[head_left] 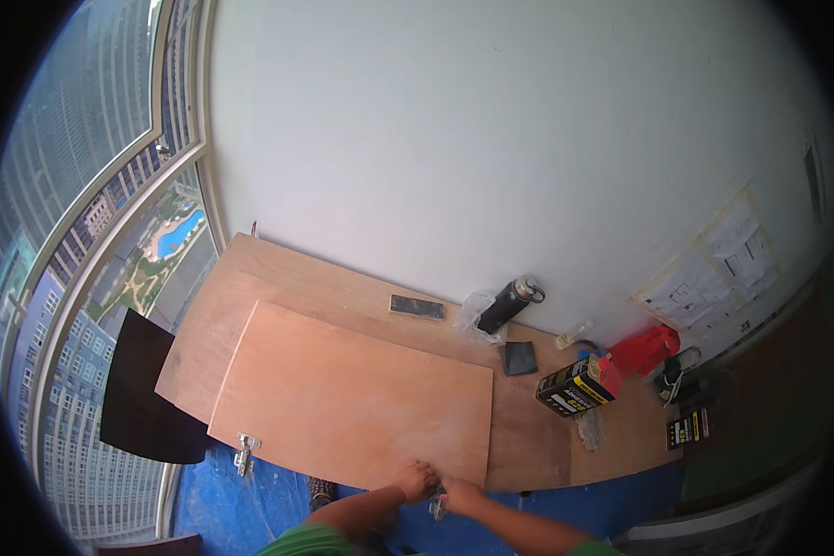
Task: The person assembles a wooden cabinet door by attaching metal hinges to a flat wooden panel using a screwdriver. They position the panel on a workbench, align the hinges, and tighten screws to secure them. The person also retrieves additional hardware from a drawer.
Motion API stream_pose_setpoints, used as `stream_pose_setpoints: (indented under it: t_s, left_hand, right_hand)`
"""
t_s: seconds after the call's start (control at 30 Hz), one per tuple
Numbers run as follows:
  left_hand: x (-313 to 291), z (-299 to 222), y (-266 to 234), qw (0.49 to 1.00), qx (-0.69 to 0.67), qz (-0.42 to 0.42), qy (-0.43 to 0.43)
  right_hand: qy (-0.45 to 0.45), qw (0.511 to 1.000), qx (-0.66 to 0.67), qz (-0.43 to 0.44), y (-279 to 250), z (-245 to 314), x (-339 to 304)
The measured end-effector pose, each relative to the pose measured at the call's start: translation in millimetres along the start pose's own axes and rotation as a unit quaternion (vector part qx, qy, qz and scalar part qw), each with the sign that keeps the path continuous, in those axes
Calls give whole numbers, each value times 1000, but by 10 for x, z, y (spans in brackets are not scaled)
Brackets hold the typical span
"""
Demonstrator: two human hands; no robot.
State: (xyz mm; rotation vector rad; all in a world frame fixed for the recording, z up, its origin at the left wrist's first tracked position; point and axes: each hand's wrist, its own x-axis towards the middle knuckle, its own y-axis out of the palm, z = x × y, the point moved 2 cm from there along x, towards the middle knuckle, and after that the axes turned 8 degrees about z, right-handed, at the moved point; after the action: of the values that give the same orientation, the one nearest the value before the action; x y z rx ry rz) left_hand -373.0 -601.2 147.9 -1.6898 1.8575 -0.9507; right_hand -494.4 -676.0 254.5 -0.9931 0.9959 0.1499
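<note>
Gripping the plywood panel's point(352, 398) near edge, both hands point(440, 486) closed; glue can point(576, 385) well apart.

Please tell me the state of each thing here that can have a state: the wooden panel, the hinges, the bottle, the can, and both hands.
Plywood door panel: lying flat on the workbench, near edge overhanging.
Left hinge: mounted at the panel's near edge, sticking out.
Right hinge: at the near edge, mostly hidden by the hands.
Black flask: lying on its side, capped.
Yellow-black can: lying on its side, red cap on.
Left hand: on the panel edge.
Right hand: at the right hinge.
</note>
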Motion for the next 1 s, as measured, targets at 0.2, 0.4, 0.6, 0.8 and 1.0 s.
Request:
stream_pose_setpoints:
  t_s: [0.2, 0.4, 0.6, 0.8, 1.0]
  left_hand:
    - [-4, 36, 44, 998, -4, -44, 40]
    - [1, 54, 109, 998, -7, -53, 33]
    - [-12, 25, 49, 997, -24, -61, 41]
    - [0, 15, 18, 998, 29, -34, 37]
    - [-2, 10, 28, 999, 25, -2, 23]
  right_hand:
    - [-64, 991, -82, -87, -94, -18, -162]
    - [101, 986, 130, -7, -56, -104, 25]
    - [-37, 994, -74, -71, 13, -65, -74]
    - [-66, 983, -101, -138, -73, 19, -325]
    - [95, 990, 62, -84, -84, 43, -201]
